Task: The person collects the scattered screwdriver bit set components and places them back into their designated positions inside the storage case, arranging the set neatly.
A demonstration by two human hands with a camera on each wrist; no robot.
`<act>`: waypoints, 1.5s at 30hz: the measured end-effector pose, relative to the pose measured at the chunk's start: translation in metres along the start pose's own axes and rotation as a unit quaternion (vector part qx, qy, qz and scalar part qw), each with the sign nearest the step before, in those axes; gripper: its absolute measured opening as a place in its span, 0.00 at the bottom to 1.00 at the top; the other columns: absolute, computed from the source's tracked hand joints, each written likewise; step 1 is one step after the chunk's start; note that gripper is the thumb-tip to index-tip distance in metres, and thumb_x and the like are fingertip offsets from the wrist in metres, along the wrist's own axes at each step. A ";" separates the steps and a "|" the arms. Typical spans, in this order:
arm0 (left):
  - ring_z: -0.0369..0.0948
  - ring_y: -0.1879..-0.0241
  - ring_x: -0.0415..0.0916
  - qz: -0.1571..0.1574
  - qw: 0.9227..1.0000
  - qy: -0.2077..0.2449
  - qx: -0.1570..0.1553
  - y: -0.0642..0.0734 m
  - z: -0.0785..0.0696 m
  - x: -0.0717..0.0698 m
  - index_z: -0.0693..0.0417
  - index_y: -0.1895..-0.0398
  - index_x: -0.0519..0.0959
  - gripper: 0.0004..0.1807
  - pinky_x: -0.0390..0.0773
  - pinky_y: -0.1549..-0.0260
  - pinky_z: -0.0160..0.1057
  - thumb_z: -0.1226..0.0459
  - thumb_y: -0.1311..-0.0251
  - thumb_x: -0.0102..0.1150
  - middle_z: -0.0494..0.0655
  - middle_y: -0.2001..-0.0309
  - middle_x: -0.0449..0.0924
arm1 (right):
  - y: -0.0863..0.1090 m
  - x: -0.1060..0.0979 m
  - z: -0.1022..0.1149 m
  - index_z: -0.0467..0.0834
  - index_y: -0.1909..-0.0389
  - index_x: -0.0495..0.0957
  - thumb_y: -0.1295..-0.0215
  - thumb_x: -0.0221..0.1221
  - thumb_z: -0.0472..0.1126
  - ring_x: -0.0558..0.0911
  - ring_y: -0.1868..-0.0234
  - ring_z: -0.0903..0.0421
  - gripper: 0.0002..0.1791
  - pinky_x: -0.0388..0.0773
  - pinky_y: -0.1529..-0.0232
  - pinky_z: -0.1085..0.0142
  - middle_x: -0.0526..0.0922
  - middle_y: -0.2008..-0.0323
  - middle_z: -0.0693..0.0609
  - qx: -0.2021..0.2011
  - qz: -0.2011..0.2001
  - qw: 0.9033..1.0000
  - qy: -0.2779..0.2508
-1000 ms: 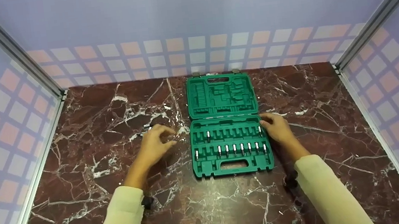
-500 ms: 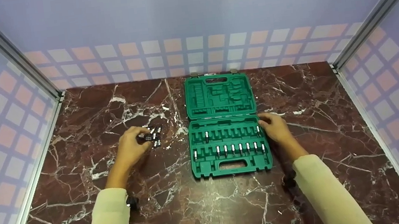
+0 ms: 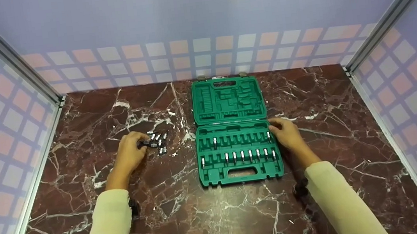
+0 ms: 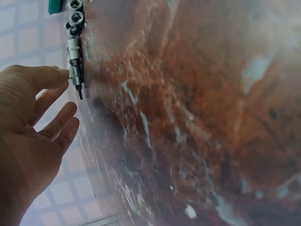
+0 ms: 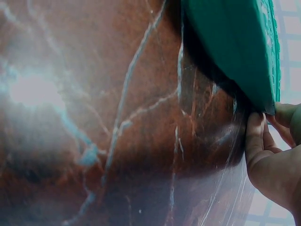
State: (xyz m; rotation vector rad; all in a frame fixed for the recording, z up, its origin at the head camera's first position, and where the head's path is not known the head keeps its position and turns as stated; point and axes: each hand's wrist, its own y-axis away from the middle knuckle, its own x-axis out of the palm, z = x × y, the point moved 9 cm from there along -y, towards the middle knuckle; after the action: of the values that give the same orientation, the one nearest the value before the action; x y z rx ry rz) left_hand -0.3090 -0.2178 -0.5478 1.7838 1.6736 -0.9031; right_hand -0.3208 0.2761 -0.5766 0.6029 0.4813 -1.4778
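Note:
A green socket case (image 3: 215, 175) lies unfolded on the table, its lid (image 3: 229, 108) away from me. Several silver bit sockets (image 3: 242, 155) sit in its slots, mostly in the lower row. My right hand (image 3: 288, 134) pinches the case's right edge near the hinge; fingers (image 5: 255, 134) are at the side and below. To the left lies a loose pile of bit sockets (image 3: 159, 138). My left hand (image 3: 130, 151) is at the pile's left side, thumb and forefinger apart around it. In the left wrist view the thumb is right by a bit socket (image 4: 75, 75).
The table (image 3: 188, 213) has a dark red marbled top. Purple walls with a checked band (image 3: 159, 60) enclose it at the back and both sides, with metal strips (image 3: 34, 74) at the corners.
My left hand has moved left from beside the case to the far side of the loose pile, uncovering it. The right hand stays at the case's edge.

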 end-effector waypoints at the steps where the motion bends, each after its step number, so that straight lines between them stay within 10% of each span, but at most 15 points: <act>1: 0.60 0.42 0.71 0.004 1.000 -0.004 -0.002 -0.001 0.001 0.001 0.64 0.50 0.83 0.16 0.69 0.35 0.60 0.79 0.41 0.61 0.62 0.44 0.80 | 0.000 0.000 0.000 0.35 0.35 0.77 0.22 0.55 0.37 0.79 0.38 0.38 0.19 0.75 0.36 0.44 0.80 0.39 0.34 0.000 0.000 1.000 0.001; 24: 0.62 0.50 0.75 -0.028 0.996 -0.068 0.043 -0.006 0.000 0.000 0.66 0.58 0.83 0.10 0.76 0.44 0.60 0.80 0.40 0.60 0.62 0.57 0.80 | 0.000 0.000 0.003 0.36 0.35 0.77 0.22 0.55 0.38 0.79 0.38 0.38 0.19 0.76 0.38 0.44 0.80 0.39 0.34 -0.010 0.002 1.000 0.018; 45: 0.51 0.62 0.81 -0.041 0.998 0.051 -0.006 0.001 -0.011 0.001 0.65 0.60 0.78 0.11 0.81 0.60 0.41 0.77 0.49 0.61 0.59 0.62 0.81 | -0.001 -0.001 0.002 0.33 0.37 0.78 0.23 0.56 0.37 0.79 0.38 0.35 0.19 0.75 0.38 0.43 0.81 0.41 0.32 -0.028 -0.012 0.999 0.016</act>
State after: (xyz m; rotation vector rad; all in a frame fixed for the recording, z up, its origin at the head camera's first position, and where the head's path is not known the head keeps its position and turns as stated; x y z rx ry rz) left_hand -0.3069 -0.2091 -0.5417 1.7910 1.8250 -0.8469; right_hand -0.3216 0.2757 -0.5747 0.5794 0.5559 -1.4742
